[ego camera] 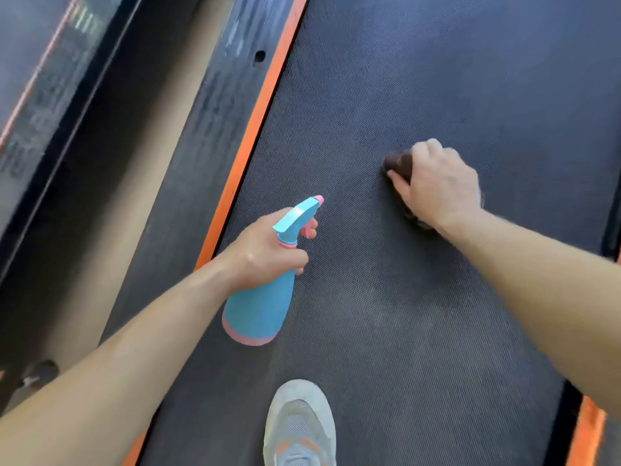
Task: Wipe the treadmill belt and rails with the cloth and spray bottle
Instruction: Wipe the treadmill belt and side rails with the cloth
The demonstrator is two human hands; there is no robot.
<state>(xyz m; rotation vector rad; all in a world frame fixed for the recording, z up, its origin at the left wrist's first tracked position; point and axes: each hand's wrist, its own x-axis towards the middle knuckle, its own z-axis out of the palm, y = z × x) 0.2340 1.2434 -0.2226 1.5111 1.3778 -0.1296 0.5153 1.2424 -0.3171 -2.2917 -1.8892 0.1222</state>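
We see the left hand (pixel 265 250) reaching forward, fingers wrapped tight round the neck of the spray bottle (pixel 260 304). The bottle hangs over the belt (pixel 437 79) near the orange rail (pixel 255 129), its long axis tilted and its nozzle (pink-tipped) pointing up-frame to the right. The right hand (pixel 437 186), palm down, grips the dark cloth (pixel 400 163) on the belt.

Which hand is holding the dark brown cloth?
The right hand: it grips the dark brown cloth on the black treadmill belt, while the left hand holds the blue spray bottle.
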